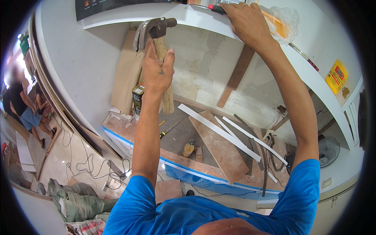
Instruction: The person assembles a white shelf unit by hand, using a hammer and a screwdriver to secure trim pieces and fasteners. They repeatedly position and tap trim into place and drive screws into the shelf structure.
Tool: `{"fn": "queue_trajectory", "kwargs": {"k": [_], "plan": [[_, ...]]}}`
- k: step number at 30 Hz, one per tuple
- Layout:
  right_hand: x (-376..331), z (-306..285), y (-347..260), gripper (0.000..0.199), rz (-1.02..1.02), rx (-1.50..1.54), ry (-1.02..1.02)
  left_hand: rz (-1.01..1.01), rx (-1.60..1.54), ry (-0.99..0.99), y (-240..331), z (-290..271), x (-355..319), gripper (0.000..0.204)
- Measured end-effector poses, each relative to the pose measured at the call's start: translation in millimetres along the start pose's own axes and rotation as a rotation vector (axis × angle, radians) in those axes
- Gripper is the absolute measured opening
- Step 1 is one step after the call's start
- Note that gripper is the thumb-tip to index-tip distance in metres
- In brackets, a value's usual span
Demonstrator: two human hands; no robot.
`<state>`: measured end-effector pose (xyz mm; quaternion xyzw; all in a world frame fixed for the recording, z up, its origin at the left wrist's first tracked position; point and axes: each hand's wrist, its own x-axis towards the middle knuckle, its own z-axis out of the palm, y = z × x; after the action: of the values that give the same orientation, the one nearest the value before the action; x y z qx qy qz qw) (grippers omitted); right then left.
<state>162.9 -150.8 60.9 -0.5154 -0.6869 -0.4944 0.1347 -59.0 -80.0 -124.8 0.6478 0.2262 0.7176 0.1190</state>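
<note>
My left hand (156, 76) is closed round the wooden handle of a claw hammer (161, 49), held up in front of the wall niche with its metal head at the top. At the white shelf's edge above, my right hand (246, 23) is closed on a screwdriver (217, 8) with a red and black handle. Its thin shaft points left along the shelf, and my fingers partly hide the handle. Beside that hand lie a clear plastic bag (288, 23) and an orange-yellow object (276, 24).
Below, white strips (219, 131), a wooden board (223, 150) and a small bottle (188, 148) lie on the low platform. A yellow container (337, 77) stands on the shelf at right, a fan (328, 152) lower down. Cables (88, 166) trail over the floor at left; people (25, 98) are beyond.
</note>
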Motion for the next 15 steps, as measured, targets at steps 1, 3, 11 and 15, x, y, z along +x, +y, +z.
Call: {"fn": "queue_trajectory", "kwargs": {"k": [1, 3, 11, 15], "plan": [[-0.2, 0.6, 0.2, 0.038, -0.001, 0.004, 0.008, -0.006, -0.005, -0.001, -0.5, -0.4, -0.7, 0.045], [0.5, -0.8, -0.8, 0.038, -0.001, 0.019, 0.007, -0.012, -0.004, -0.001, -0.4, -1.7, -1.3, 0.045], [0.4, -2.5, -2.0, 0.038, 0.004, 0.034, 0.0, -0.019, 0.005, -0.006, 2.1, -4.6, -2.3, 0.043], [-0.4, 0.5, -0.5, 0.037, -0.015, 0.016, 0.015, -0.007, 0.03, -0.004, 3.1, -4.3, -2.1, 0.041]]}}
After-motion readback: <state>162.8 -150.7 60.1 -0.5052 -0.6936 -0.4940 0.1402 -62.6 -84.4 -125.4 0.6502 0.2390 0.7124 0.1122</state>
